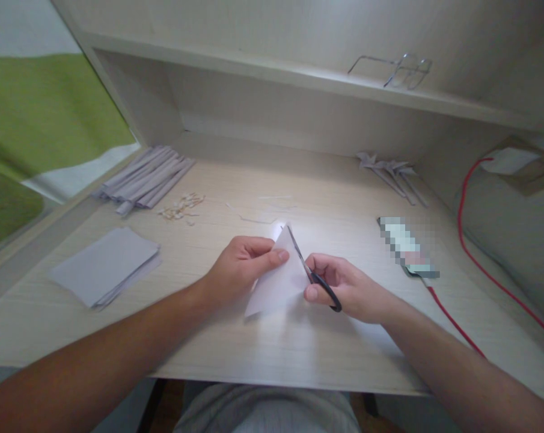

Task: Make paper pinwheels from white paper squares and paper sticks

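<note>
My left hand [249, 264] pinches a white sheet of paper [276, 285] between thumb and fingers, holding it tilted over the desk. In my right hand [339, 282] is a pair of scissors [323, 285] with black handles, my thumb and fingers at the loops. The blades lie along the paper's right edge near its upper corner; whether they are cutting into it I cannot tell. To the left of my left hand lies a stack of white paper sheets [107, 264].
Rolled paper tubes [148, 177] and small pale bits [181, 207] lie at the back left. Thin paper strips [258, 219] are mid-desk. Paper pinwheels [391, 171] rest at the back right, near a phone [404, 243] with a red cable [454, 322]. Glasses [404, 66] sit on the shelf [253, 63].
</note>
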The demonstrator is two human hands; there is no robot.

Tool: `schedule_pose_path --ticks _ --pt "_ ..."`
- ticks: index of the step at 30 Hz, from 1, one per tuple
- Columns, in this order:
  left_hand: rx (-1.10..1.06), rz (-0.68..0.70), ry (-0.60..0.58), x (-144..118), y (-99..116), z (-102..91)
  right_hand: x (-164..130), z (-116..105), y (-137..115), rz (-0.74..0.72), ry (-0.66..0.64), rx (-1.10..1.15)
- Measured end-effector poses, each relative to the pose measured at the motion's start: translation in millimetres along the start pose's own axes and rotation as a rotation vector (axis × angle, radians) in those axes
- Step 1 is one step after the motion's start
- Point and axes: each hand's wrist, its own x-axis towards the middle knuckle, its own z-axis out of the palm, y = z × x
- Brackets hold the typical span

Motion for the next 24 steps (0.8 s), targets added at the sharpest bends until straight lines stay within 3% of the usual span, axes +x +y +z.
schedule_pose_path --ticks 19,24 --pt "-0.117 -0.081 -0.027 3.7 7.2 2.9 1.1 3.6 4.3 -0.051 0.122 -0.103" --pt "-0.135 -0.138 -0.053 3.5 6.1 4.7 1.2 4.6 4.5 -0.027 0.079 -0.05"
